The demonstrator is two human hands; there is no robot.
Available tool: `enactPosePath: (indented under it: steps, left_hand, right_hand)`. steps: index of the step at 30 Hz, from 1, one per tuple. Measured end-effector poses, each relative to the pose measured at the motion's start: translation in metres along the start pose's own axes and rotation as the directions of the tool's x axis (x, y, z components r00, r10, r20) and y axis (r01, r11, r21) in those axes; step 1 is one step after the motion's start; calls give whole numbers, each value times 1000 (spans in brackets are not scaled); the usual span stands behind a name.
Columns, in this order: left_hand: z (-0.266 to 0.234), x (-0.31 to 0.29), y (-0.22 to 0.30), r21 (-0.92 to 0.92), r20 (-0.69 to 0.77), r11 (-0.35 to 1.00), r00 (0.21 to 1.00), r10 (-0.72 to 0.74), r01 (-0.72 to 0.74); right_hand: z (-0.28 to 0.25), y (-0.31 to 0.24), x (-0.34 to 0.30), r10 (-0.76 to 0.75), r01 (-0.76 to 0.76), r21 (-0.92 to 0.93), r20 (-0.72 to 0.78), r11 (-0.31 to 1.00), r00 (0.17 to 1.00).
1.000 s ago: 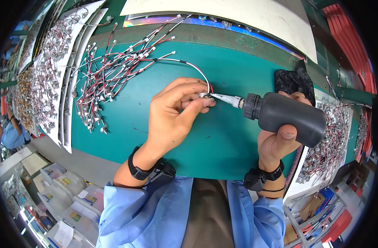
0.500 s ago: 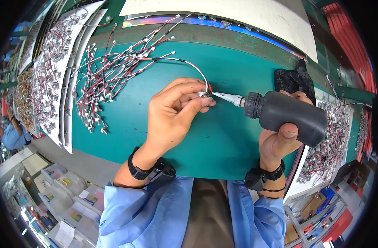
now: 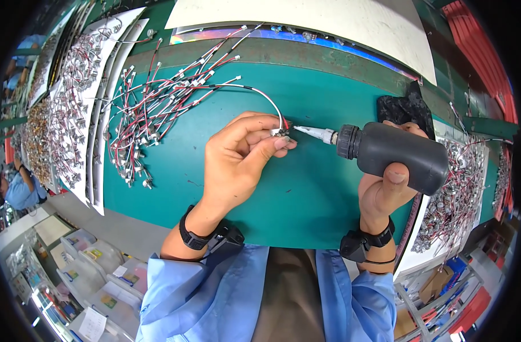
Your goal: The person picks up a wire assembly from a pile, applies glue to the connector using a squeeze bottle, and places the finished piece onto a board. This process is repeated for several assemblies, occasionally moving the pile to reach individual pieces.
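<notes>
My left hand (image 3: 234, 157) is closed, pinching a small wired potentiometer (image 3: 280, 132) between thumb and fingers above the green mat. Its red, white and black wires (image 3: 266, 98) arch up and back to the left, toward a loose pile of similar wired potentiometers (image 3: 136, 145). A black squeeze bottle (image 3: 402, 157) lies on its side in my right hand (image 3: 380, 196), with the fingers behind it and the thumb in front. The bottle's pale tapered nozzle (image 3: 314, 133) points left, its tip just short of the potentiometer's right side.
The green mat (image 3: 260, 216) covers the bench. White boards heaped with wired parts stand at left (image 3: 95, 142) and right (image 3: 411, 248). A crumpled black cloth (image 3: 406, 108) lies beyond the bottle. Clear plastic bins (image 3: 103, 262) sit lower left; another person (image 3: 19, 185) is at far left.
The nozzle tip has drawn slightly away from the potentiometer, to the right. Both hands keep their holds, and the view has shifted a little.
</notes>
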State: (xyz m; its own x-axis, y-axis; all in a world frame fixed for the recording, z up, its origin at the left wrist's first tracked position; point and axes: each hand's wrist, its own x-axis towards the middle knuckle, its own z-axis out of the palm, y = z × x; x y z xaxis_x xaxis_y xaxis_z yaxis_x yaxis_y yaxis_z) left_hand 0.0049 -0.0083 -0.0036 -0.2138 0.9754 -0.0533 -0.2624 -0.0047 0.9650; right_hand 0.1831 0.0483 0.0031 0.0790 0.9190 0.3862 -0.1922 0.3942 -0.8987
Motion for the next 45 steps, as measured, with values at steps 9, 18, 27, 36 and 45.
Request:
enactPosePath:
  steps: [9, 18, 27, 36, 45]
  left_hand:
    - [-37, 11, 80, 255, -144, 877, 880, 452, -409]
    - [-69, 244, 111, 917, -140, 398, 943, 303, 8]
    - [-82, 313, 45, 999, -48, 0, 938, 343, 52]
    - [-96, 133, 124, 961, 105, 202, 923, 370, -191]
    - [-136, -68, 66, 961, -226, 244, 883, 411, 132]
  right_hand:
    - [-20, 9, 34, 193, -210, -46, -238, 977, 952]
    - [-24, 14, 48, 247, -252, 29, -320, 967, 915]
    - [-32, 15, 46, 280, -273, 70, -323, 960, 904]
    - [-34, 12, 50, 212, -194, 92, -257, 977, 943]
    - [-16, 8, 37, 245, -221, 136, -198, 966, 949]
